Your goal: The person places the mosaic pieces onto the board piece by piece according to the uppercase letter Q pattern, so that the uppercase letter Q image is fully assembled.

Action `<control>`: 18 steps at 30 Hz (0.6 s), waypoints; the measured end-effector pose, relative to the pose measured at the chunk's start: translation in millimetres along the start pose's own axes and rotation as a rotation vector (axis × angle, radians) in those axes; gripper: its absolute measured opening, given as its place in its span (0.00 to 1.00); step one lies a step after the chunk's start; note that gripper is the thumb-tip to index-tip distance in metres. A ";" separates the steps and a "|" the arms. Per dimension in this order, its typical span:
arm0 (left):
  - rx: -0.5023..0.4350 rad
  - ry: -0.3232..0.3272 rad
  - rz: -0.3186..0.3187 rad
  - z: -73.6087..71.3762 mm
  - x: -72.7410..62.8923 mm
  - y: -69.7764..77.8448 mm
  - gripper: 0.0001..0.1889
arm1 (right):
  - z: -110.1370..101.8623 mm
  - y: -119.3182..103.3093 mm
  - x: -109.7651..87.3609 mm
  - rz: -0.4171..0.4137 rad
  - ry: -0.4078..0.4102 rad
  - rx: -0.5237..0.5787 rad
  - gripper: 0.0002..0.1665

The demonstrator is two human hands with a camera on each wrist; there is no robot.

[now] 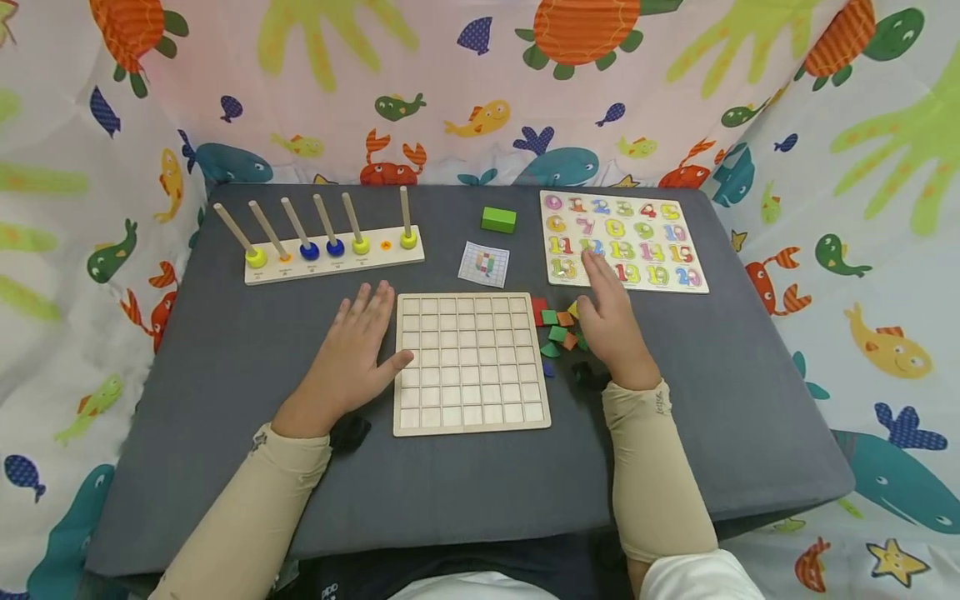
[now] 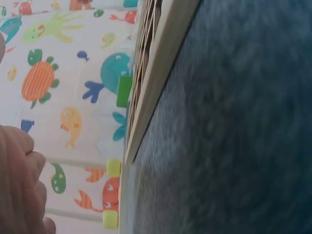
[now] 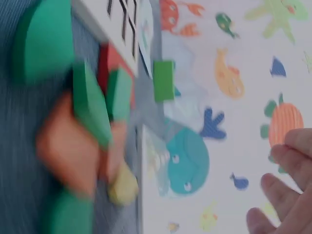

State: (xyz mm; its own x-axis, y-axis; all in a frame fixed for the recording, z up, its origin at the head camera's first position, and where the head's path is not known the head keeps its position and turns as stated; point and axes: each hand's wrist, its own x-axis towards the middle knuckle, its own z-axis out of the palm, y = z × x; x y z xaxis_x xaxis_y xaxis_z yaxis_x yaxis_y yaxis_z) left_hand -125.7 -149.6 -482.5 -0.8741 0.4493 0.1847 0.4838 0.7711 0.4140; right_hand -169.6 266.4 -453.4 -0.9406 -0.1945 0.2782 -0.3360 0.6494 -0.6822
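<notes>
A wooden grid board [image 1: 472, 364] with bare square cells lies in the middle of the grey table. My left hand [image 1: 348, 358] is at its left side, fingers straight, with the thumb over the board's left edge; whether it touches cannot be told. To the right of the board lies a small pile of coloured blocks, among them a green block [image 1: 557, 334], an orange block [image 3: 68, 144] and a red block [image 1: 538, 311]. Over the right side of this pile is my right hand [image 1: 617, 325], fingers extended and holding nothing, its fingertips overlapping the number board [image 1: 626, 285] in the head view.
Behind the grid board lie a printed pattern card [image 1: 483, 264] and a green rectangular block [image 1: 498, 220]. A peg stand [image 1: 337, 262] with several upright pegs and yellow, blue and orange rings stands at the back left. A patterned cloth [image 1: 450, 75] hangs around the table.
</notes>
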 end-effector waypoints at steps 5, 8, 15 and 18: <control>-0.014 -0.080 -0.073 -3.6 -3.9 -6.3 0.50 | -22.0 2.8 -5.3 0.116 -0.042 -0.038 0.36; -0.017 -0.139 -0.110 -2.2 -5.6 -7.9 0.50 | -23.7 7.8 -1.1 0.180 -0.153 -0.186 0.32; -0.098 -0.247 -0.113 7.1 -2.8 -1.7 0.47 | -3.1 24.0 19.3 0.094 -0.423 -0.503 0.25; -0.099 -0.273 -0.110 13.2 -2.4 1.9 0.47 | -2.2 26.5 19.2 0.105 -0.438 -0.573 0.24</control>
State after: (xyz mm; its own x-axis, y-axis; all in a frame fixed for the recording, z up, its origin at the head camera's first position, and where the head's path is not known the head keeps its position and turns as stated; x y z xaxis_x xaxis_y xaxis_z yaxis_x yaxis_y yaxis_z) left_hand -122.1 -143.3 -494.0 -0.8702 0.4810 -0.1068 0.3691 0.7801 0.5052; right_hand -196.5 281.5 -464.6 -0.9398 -0.3083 -0.1473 -0.2778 0.9405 -0.1958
